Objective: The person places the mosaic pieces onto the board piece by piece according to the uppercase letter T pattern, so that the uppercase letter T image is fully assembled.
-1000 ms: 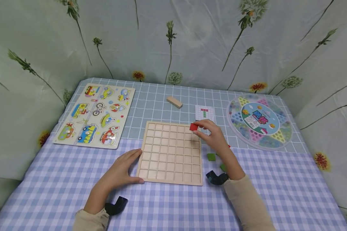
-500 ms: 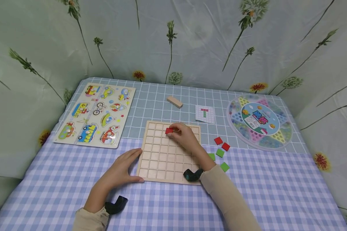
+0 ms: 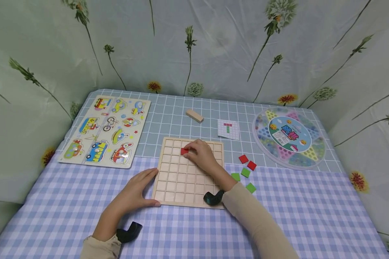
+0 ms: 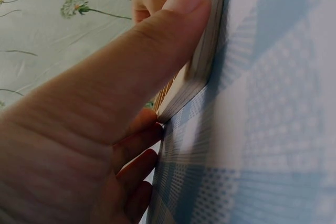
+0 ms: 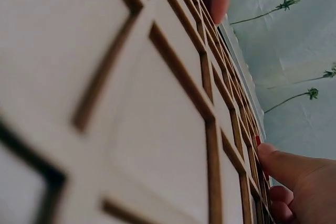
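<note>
My right hand [image 3: 201, 155] pinches a red square tile [image 3: 183, 151] between thumb and fingertips, over the upper part of the wooden grid board [image 3: 171, 177]. In the right wrist view the red tile [image 5: 258, 140] shows only as a sliver by the thumb, close against the board's grid. My left hand [image 3: 133, 190] rests at the board's lower left corner, fingers straight along the left side and thumb at the front edge. The thumb [image 4: 178, 19] lies against the board's side in the left wrist view.
Right of the board lie loose red tiles [image 3: 243, 158] and green tiles [image 3: 251, 187]. Behind are a pattern card [image 3: 233, 133] with a red and green T and a wooden block [image 3: 194, 116]. A vehicle peg puzzle [image 3: 116, 108] lies left, a round game board [image 3: 290, 133] right.
My right hand has carried the red tile left from the board's upper right corner to its upper middle, then slightly further left and lower. My left hand has stayed in place.
</note>
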A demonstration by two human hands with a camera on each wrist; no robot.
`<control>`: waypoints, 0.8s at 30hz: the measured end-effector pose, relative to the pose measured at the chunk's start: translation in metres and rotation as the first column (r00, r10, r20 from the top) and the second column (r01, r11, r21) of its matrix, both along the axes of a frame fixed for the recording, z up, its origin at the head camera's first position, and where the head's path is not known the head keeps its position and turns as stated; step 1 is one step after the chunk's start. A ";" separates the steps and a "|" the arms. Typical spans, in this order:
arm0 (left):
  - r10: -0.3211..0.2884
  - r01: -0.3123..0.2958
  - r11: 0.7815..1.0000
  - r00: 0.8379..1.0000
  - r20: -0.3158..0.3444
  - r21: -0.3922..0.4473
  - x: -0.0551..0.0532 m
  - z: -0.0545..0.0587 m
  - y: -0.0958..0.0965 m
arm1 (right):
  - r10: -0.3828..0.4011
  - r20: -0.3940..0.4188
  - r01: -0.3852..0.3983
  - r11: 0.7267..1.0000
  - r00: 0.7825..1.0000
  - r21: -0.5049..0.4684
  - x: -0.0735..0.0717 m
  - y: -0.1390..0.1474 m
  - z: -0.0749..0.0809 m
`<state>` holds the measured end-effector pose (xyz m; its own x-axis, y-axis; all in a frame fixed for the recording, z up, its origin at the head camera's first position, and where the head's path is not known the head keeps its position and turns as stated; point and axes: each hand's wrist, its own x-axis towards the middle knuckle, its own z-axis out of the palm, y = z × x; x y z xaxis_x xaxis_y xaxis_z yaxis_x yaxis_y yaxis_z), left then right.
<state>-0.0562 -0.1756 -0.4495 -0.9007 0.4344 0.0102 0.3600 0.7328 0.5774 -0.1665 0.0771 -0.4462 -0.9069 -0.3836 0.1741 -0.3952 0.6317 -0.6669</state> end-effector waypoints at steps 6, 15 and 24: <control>0.003 -0.003 1.000 1.000 0.004 -0.005 0.001 0.000 -0.001 | 0.012 0.073 -0.013 1.000 0.997 0.012 0.001 0.000 0.005; 0.003 -0.003 1.000 1.000 -0.008 -0.003 0.001 -0.001 -0.001 | 0.067 0.182 -0.033 0.982 0.981 -0.188 0.008 0.028 0.025; 0.005 -0.005 1.000 1.000 -0.005 -0.003 0.001 0.000 0.000 | -0.028 0.034 0.034 0.977 0.999 -0.210 0.020 0.081 0.036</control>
